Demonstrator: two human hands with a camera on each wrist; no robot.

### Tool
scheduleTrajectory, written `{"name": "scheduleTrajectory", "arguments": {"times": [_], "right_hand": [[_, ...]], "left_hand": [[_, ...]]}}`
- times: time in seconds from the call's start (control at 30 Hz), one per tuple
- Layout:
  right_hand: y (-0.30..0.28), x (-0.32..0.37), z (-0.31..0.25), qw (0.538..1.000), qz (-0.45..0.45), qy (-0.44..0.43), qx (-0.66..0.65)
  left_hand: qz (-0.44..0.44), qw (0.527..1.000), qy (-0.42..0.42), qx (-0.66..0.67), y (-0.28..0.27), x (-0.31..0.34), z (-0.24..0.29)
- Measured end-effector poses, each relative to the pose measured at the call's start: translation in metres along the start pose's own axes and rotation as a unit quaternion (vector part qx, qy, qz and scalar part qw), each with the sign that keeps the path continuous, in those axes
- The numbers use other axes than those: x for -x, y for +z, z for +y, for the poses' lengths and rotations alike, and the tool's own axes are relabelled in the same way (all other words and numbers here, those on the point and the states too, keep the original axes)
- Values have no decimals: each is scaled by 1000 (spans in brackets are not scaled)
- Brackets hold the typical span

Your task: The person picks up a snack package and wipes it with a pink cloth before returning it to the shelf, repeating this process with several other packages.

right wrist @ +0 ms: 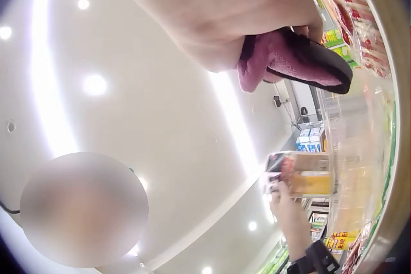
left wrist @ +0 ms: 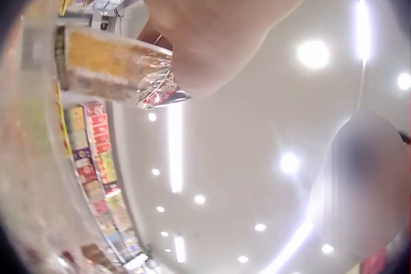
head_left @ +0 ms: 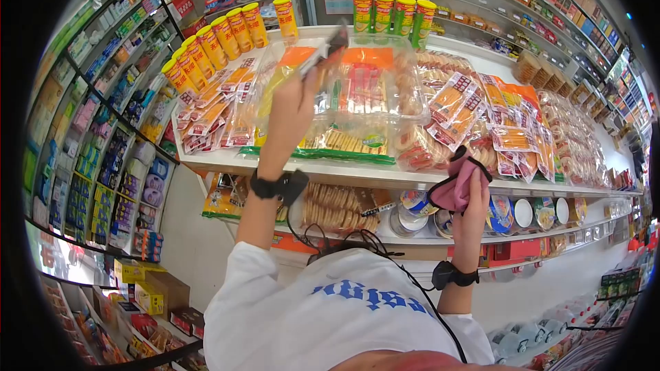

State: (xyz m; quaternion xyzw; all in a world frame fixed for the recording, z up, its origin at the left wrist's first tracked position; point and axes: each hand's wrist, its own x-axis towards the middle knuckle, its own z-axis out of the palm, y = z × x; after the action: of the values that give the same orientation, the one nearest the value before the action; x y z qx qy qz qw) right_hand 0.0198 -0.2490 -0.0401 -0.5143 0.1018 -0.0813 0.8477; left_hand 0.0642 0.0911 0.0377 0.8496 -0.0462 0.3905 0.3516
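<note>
My left hand [head_left: 289, 110] is raised over the counter and grips one end of a snack packet [head_left: 326, 51]. The left wrist view shows the packet [left wrist: 106, 62] as clear and shiny, with an orange-yellow panel, its gathered end at my fingers. Below it stand clear plastic bins [head_left: 323, 122] holding flat packs. My right hand [head_left: 473, 209] holds a folded pink cloth [head_left: 464, 184] with black edging, in front of the counter's edge. Seen from the right wrist, the cloth [right wrist: 308, 65] hangs from the fingers, and the left hand [right wrist: 282, 203] with the packet shows beyond.
Yellow canisters [head_left: 213, 45] line the counter's back left, green ones [head_left: 394, 15] the back middle. Orange-and-white packets [head_left: 216, 106] lie in piles at left and right. A lower shelf [head_left: 375, 235] holds biscuits and tubs. Stocked shelving [head_left: 103, 117] stands at left.
</note>
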Motion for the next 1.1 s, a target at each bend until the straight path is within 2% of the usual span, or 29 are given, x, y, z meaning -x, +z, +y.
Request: {"name": "scheduleTrajectory", "arguments": {"times": [0.07,0.1,0.13,0.23,0.27,0.3,0.33,0.37,0.43,0.47,0.57,0.6,0.7,0.8,0.9,0.97,1.0,1.03,1.1], "right_hand": [[-14,-7,10,967,-20,-168,189],[-15,-6,8,902,-38,-257,346],[-15,-4,7,804,-28,-352,479],[2,-4,8,822,-55,-337,457],[13,4,2,741,-73,-426,515],[29,10,-2,865,-159,-270,391],[45,16,-6,947,-177,-102,247],[56,20,-6,957,-232,-13,175],[68,23,1,942,-296,-1,161],[74,22,4,932,-330,2,153],[75,28,12,934,-332,-5,130],[74,27,16,934,-328,-32,139],[70,23,12,944,-292,-54,145],[75,20,-2,974,-193,-79,93],[71,15,-6,972,-212,-57,80],[61,11,13,935,-278,-110,189],[68,19,12,929,-322,-76,168],[75,27,12,919,-364,-42,148],[69,28,18,923,-353,26,151]], "left_hand": [[57,990,-14,131,-11,10,34],[86,977,-25,194,-16,18,53],[69,954,-72,282,-20,27,72],[-80,943,-110,303,-11,53,82],[-95,927,-123,341,-2,60,86],[-107,909,-136,378,9,68,89],[-118,890,-147,416,17,75,90],[-104,898,-145,402,22,80,86],[-73,914,-137,374,28,85,80],[-67,898,-166,403,25,85,79],[-91,917,-147,359,22,91,74],[-92,922,-157,343,22,92,77],[-90,906,-193,365,26,100,74],[-98,895,-221,376,28,102,81],[-79,888,-234,387,32,104,82],[12,881,-234,412,33,96,90],[57,874,-234,422,34,92,93],[67,876,-231,418,36,89,93],[89,880,-227,408,37,81,92]]}}
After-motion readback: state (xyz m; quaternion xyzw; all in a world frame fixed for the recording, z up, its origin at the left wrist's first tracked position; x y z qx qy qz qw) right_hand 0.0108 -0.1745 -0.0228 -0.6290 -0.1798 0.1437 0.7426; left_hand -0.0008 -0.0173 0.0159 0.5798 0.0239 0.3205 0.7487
